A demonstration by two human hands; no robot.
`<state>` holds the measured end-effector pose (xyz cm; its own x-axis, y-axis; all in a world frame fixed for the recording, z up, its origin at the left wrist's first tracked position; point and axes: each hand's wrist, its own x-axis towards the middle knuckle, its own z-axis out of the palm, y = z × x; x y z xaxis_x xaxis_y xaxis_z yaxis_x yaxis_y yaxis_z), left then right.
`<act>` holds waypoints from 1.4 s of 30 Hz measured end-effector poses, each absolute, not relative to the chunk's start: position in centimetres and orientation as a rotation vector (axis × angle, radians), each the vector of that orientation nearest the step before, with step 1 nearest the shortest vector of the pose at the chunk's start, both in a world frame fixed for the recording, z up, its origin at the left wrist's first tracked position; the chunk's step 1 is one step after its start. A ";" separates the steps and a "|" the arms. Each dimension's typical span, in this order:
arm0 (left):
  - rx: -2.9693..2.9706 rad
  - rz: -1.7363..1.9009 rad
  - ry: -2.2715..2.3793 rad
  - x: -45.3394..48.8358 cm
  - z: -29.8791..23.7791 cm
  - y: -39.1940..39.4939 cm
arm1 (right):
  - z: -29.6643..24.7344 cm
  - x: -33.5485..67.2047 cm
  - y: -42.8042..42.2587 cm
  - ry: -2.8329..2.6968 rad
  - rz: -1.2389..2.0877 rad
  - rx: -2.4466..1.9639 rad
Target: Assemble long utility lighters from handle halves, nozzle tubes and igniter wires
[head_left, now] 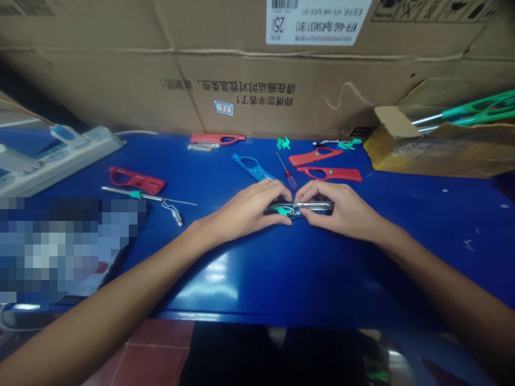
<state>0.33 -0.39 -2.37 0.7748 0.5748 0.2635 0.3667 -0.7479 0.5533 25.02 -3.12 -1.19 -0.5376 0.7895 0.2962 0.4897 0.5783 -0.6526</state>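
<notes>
Both my hands meet over the table around a partly open stick lighter (295, 209). Its green trigger piece (284, 211), thin white wires and a shiny silver part (315, 205) show between the fingers. My left hand (251, 206) grips the left end, thumb below and fingers above. My right hand (348, 208) pinches the other end, fingertips on the silver part. Much of the casing is hidden by the fingers. Just beyond lie a blue lighter shell half (253, 168) and a small screwdriver (290, 179) with a purple handle.
Red shell halves (316, 156) and green bits (283, 143) lie towards the back. On the left are a red shell (139, 180), a metal rod with wires (151, 196) and a power strip (64, 161). A carton (426, 150) holds green lighters; a big cardboard box (241, 69) stands behind.
</notes>
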 end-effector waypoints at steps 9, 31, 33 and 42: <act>2.475 0.573 0.710 0.4 -2.3 -0.4 | -1.2 25.3 -3.1 -2.411 0.525 -1.030; 2.447 0.595 0.688 0.4 -2.2 -0.5 | -0.6 25.4 -3.0 -2.505 0.477 -1.095; 2.448 0.595 0.688 0.4 -2.2 -0.5 | -0.7 25.3 -3.0 -2.491 0.482 -1.080; 2.441 0.603 0.686 0.4 -2.2 -0.5 | -0.5 25.0 -3.0 -2.434 0.543 -1.069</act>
<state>0.38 -0.52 -2.23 0.7715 0.5767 0.2686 0.3407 -0.7311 0.5911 25.03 -3.04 -0.53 -0.6133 0.7581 0.2219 0.5917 0.6270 -0.5067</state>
